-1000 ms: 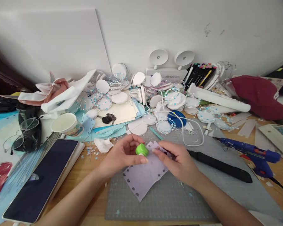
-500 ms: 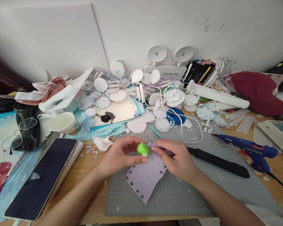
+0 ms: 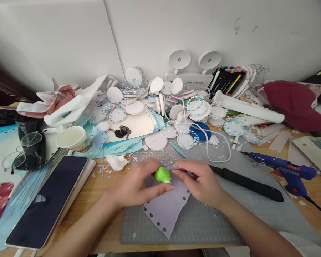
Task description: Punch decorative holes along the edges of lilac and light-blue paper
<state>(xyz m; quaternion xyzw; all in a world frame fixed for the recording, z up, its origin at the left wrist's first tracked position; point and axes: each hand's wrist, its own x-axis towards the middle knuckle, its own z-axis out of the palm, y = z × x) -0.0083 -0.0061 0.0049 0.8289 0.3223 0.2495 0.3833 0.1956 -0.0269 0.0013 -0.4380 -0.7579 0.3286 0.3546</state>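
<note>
My left hand [image 3: 137, 184] is closed on a small green and white craft punch [image 3: 163, 175], its thumb against the white end. A sheet of lilac paper [image 3: 168, 208] hangs at a tilt over the grey cutting mat [image 3: 141, 230]. Flower and heart shaped holes run along the paper's edges. My right hand [image 3: 200, 178] pinches the upper edge of the paper close to the punch. That edge meets the punch, but how far it goes in is hidden by the fingers.
A phone [image 3: 48, 200] lies at left beside a paper cup [image 3: 72, 138]. A black stick-like tool [image 3: 251, 184] and a blue glue gun [image 3: 283, 167] lie at right. White discs [image 3: 133, 107] with blue star strings pile up behind, near a twin-head lamp [image 3: 188, 76].
The punch and my left hand have shifted slightly right and down. The lilac paper's lower corner has swung a little to the right. My right hand keeps its pinch.
</note>
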